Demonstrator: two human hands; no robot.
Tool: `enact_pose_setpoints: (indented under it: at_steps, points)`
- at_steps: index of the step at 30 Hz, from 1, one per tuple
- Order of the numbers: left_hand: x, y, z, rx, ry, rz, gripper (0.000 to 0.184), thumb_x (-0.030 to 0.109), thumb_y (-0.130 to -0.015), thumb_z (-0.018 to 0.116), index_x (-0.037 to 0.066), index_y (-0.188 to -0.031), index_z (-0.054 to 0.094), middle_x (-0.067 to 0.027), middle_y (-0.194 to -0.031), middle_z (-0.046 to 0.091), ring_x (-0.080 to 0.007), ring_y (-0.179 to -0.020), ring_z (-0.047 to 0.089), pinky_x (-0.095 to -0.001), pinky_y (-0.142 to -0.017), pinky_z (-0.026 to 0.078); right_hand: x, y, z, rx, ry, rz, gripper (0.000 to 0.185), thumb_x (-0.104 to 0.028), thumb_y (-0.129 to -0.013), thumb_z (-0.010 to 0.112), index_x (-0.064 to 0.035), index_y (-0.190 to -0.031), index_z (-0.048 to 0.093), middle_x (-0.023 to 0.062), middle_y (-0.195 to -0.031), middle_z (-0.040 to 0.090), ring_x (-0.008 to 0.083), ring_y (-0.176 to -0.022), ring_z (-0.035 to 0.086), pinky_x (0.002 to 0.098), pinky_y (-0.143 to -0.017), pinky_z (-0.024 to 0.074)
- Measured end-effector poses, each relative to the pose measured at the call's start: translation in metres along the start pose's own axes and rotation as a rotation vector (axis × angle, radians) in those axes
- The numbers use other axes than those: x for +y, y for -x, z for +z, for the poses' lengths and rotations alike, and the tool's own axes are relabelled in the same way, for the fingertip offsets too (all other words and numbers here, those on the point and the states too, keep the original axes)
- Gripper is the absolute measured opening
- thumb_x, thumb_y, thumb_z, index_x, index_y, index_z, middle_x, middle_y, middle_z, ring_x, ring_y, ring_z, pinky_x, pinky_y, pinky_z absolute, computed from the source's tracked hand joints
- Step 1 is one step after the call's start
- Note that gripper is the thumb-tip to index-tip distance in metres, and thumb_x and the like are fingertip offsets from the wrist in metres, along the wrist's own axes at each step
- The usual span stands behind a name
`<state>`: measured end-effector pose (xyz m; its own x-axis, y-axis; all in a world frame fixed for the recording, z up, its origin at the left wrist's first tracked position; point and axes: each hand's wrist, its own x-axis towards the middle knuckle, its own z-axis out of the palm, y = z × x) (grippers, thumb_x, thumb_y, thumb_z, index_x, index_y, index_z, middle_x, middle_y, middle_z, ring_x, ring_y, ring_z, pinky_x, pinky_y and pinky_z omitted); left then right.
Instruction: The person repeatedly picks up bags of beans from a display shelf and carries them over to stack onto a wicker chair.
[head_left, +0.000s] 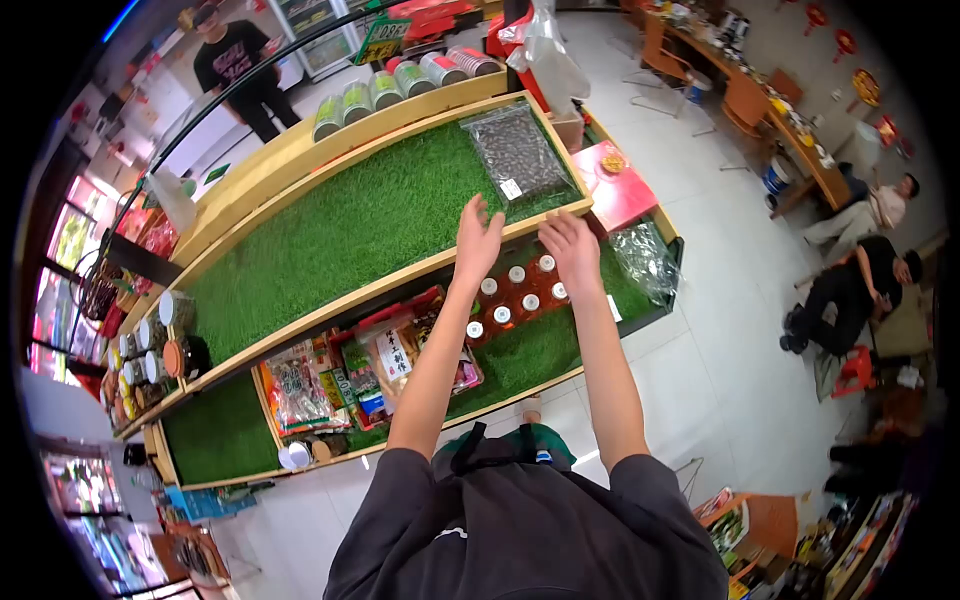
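Note:
A clear bag of dark pieces [515,150] with a small white label lies at the right end of the upper shelf, which is lined with green turf [330,220]. My left hand [479,238] is near the bag's lower left corner, fingers apart, holding nothing. Over the shelf's wooden front edge is my right hand [570,245], its fingers spread and nothing in them. Below the hands, on the lower shelf, stand several reddish bottles with white caps [516,273]. A crumpled clear bag [645,262] lies to their right.
Behind the bag's right side is a red box [612,185]. Jars [385,90] line the back ledge, and more jars [175,310] stand at the left end. Packaged goods [395,355] fill part of the lower shelf. A person [235,65] stands behind the display; others sit at right.

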<state>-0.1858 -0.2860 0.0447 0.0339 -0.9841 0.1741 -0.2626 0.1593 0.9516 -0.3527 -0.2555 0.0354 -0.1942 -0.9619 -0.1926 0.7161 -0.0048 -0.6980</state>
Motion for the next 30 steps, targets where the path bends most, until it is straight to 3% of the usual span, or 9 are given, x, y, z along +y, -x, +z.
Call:
enact_pose_setpoints:
  at_steps: [4, 7, 8, 12, 17, 19, 21, 25, 30]
  points:
    - [-0.009, -0.051, 0.033, 0.008, 0.662, -0.569, 0.058, 0.026, -0.087, 0.058, -0.001, -0.133, 0.036, -0.0138, -0.123, 0.047, -0.0301, -0.114, 0.048, -0.0367, -0.093, 0.043, -0.009, -0.058, 0.02, 0.03, 0.087, 0.053, 0.042, -0.022, -0.089, 0.053, 0.0035, -0.12, 0.042, 0.0188, -0.126, 0.04, 0.0365, -0.117, 0.045, 0.044, -0.09, 0.0478]
    - [-0.02, -0.071, 0.053, 0.02, 0.506, -0.568, 0.061, 0.028, -0.085, 0.061, 0.0, -0.133, 0.036, -0.0119, -0.115, 0.05, -0.0243, -0.099, 0.051, -0.0343, -0.084, 0.045, -0.005, -0.093, 0.021, 0.089, 0.117, 0.148, 0.04, -0.022, -0.086, 0.056, 0.0007, -0.117, 0.045, 0.0165, -0.12, 0.042, 0.0368, -0.12, 0.038, 0.0459, -0.091, 0.046]
    - [-0.024, -0.075, 0.061, 0.096, 0.423, -0.57, 0.068, 0.029, -0.079, 0.066, 0.0, -0.133, 0.036, -0.0086, -0.1, 0.055, -0.0141, -0.08, 0.051, -0.0265, -0.068, 0.044, -0.003, -0.101, 0.017, 0.083, 0.104, 0.142, 0.039, -0.021, -0.085, 0.056, -0.0002, -0.116, 0.046, 0.0164, -0.119, 0.043, 0.0372, -0.12, 0.039, 0.0459, -0.092, 0.0452]
    - [-0.018, -0.081, 0.069, 0.216, 0.444, -0.607, 0.046, 0.033, -0.077, 0.07, 0.0, -0.106, 0.058, -0.0019, -0.078, 0.056, -0.0111, -0.065, 0.05, -0.0237, -0.055, 0.042, -0.002, -0.12, 0.013, 0.092, -0.011, 0.167, 0.048, -0.021, -0.085, 0.059, 0.0022, -0.124, 0.042, 0.0189, -0.131, 0.036, 0.039, -0.123, 0.037, 0.0449, -0.098, 0.0412]
    - [-0.026, -0.102, 0.066, 0.218, 0.443, -0.579, 0.051, 0.049, -0.076, 0.069, 0.001, -0.094, 0.063, -0.0019, -0.079, 0.057, -0.0118, -0.066, 0.05, -0.0272, -0.059, 0.044, -0.014, -0.128, 0.027, 0.062, 0.064, 0.201, 0.062, -0.037, -0.083, 0.064, -0.0029, -0.13, 0.042, 0.0166, -0.132, 0.042, 0.0325, -0.122, 0.039, 0.0482, -0.103, 0.0313]
    - [-0.039, -0.109, 0.063, 0.131, 0.642, -0.641, 0.048, 0.049, -0.075, 0.069, 0.006, -0.094, 0.064, -0.0025, -0.08, 0.059, -0.0128, -0.066, 0.051, -0.031, -0.061, 0.044, -0.011, -0.141, 0.023, 0.065, 0.025, 0.302, 0.059, -0.037, -0.08, 0.069, -0.0116, -0.126, 0.043, 0.0119, -0.115, 0.044, 0.0273, -0.104, 0.042, 0.0531, -0.1, 0.0357]
    - [-0.037, -0.107, 0.058, 0.028, 0.786, -0.592, 0.046, 0.042, -0.078, 0.069, 0.01, -0.11, 0.06, -0.0049, -0.097, 0.06, -0.017, -0.085, 0.057, -0.0313, -0.073, 0.045, -0.008, -0.147, 0.011, -0.074, 0.001, 0.37, 0.037, -0.028, -0.081, 0.069, -0.0055, -0.106, 0.053, 0.0064, -0.091, 0.048, 0.0197, -0.084, 0.05, 0.0523, -0.096, 0.0427]
    - [-0.006, -0.092, 0.044, 0.098, 0.894, -0.541, 0.055, 0.02, -0.08, 0.069, 0.009, -0.127, 0.042, -0.0117, -0.122, 0.05, -0.027, -0.106, 0.054, -0.0498, -0.084, 0.047, -0.012, -0.13, 0.011, -0.14, 0.031, 0.441, 0.021, -0.018, -0.084, 0.066, -0.005, -0.096, 0.056, 0.0044, -0.078, 0.05, 0.0178, -0.078, 0.05, 0.0453, -0.091, 0.0472]
    - [0.02, -0.07, 0.011, 0.077, 0.859, -0.467, 0.055, 0.017, -0.079, 0.069, 0.011, -0.125, 0.04, -0.0107, -0.119, 0.051, -0.0285, -0.106, 0.053, -0.055, -0.081, 0.048, -0.023, -0.074, 0.037, -0.145, 0.099, 0.388, 0.031, -0.016, -0.082, 0.067, -0.001, -0.105, 0.053, 0.0079, -0.093, 0.054, 0.0207, -0.088, 0.053, 0.0395, -0.095, 0.0444]
